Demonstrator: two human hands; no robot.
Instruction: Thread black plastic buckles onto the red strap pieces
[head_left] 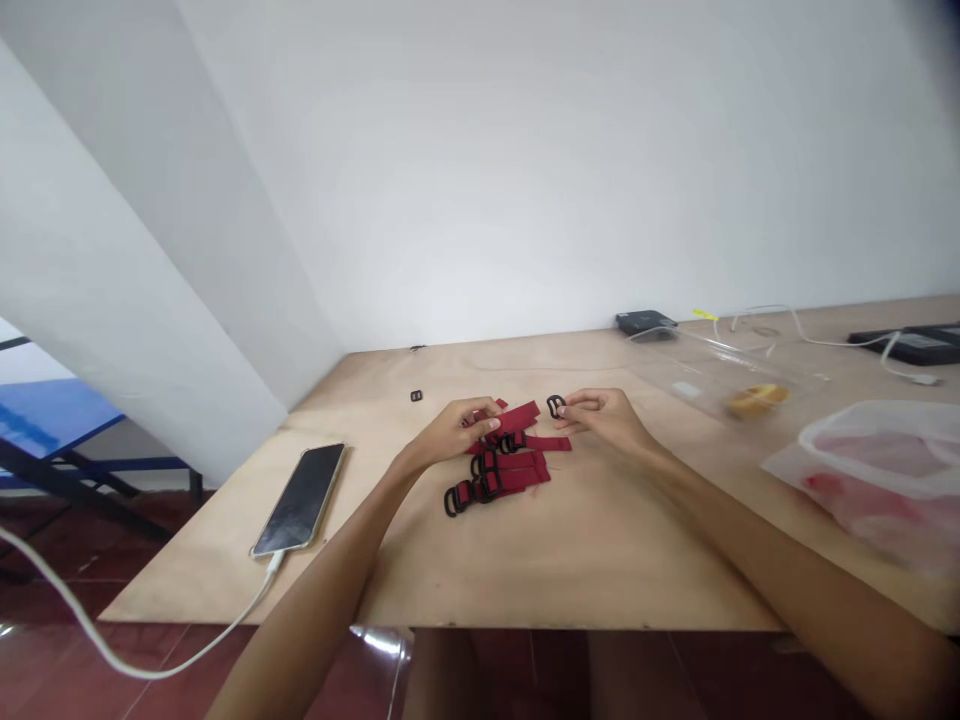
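Observation:
My left hand is closed on a short red webbing strap, whose free end points right. Between the fingertips of my right hand is a black strap buckle, held just to the right of that strap end and apart from it. Below my left hand lie several more red straps in a loose pile, with black buckles threaded on them. The part of the held strap under my left fingers is hidden.
A phone with a white cable lies at left. A small black slider rests farther back. To the right are a clear plastic box, a yellow roll, a plastic bag and black devices near the wall.

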